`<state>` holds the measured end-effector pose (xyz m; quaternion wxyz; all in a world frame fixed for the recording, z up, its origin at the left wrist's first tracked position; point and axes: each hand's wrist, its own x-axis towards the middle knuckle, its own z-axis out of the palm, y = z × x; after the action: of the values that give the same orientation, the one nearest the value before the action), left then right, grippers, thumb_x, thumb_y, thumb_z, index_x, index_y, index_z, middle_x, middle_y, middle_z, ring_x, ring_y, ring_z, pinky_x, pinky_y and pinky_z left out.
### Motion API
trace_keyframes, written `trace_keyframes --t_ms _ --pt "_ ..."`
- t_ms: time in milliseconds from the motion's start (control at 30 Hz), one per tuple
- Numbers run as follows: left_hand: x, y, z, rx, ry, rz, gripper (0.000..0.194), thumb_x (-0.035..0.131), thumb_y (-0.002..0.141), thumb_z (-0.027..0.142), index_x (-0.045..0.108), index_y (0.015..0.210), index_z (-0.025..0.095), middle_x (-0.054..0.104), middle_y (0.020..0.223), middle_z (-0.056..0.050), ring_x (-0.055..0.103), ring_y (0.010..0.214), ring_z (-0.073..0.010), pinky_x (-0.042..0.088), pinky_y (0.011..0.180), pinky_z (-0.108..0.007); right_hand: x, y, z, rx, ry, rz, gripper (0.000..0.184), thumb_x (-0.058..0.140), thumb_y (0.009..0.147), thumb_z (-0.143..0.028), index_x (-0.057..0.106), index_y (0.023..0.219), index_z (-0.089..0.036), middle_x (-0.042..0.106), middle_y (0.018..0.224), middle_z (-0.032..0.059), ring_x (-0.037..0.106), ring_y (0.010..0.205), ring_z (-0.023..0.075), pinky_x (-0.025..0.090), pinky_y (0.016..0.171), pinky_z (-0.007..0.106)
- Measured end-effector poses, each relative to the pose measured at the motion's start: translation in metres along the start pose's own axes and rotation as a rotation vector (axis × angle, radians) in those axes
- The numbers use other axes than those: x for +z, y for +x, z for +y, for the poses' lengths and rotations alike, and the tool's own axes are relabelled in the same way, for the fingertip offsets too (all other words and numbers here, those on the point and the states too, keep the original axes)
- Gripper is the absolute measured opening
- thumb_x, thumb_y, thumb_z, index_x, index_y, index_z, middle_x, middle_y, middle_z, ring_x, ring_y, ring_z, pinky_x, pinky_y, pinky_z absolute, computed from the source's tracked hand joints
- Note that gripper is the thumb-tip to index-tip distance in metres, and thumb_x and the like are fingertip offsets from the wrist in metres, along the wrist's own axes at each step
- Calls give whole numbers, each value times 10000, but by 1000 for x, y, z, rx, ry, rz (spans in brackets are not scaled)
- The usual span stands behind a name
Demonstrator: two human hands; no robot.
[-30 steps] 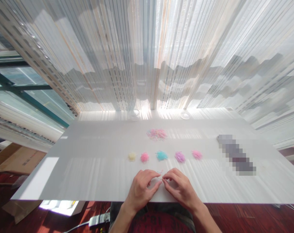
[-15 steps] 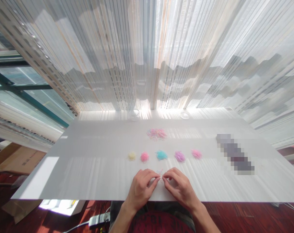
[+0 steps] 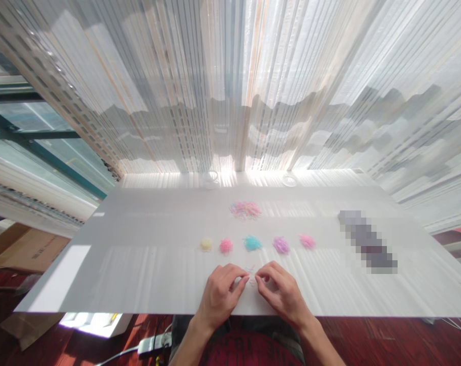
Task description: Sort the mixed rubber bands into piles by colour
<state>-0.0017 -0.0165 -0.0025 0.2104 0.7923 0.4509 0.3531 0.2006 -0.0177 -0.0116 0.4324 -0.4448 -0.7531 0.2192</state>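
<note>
Over the table, the left hand has pinched closed.

Tiny strands (shapes indistinct)

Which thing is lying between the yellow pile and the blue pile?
In the head view, the bright pink pile lies between the yellow pile and the blue pile.

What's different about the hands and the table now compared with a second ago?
The left hand has closed its thumb and forefinger, parted before, leaving a slightly wider gap to the right hand. Whether anything was taken or released is too small to tell. The mixed pile and row of five coloured piles stayed put.
</note>
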Motion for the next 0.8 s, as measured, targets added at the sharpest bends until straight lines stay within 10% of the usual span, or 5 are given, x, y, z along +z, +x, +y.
trace_keyframes --t_ms 800 --pt "2 -1 -2 -3 -50 39 135 616 1018 238 716 930 212 729 805 -14 553 601 -133 469 662 -282 0 0 2 5 57 -71 111 572 1030 -208 648 952 -230 654 828 22 643 721 158 544 672 268"
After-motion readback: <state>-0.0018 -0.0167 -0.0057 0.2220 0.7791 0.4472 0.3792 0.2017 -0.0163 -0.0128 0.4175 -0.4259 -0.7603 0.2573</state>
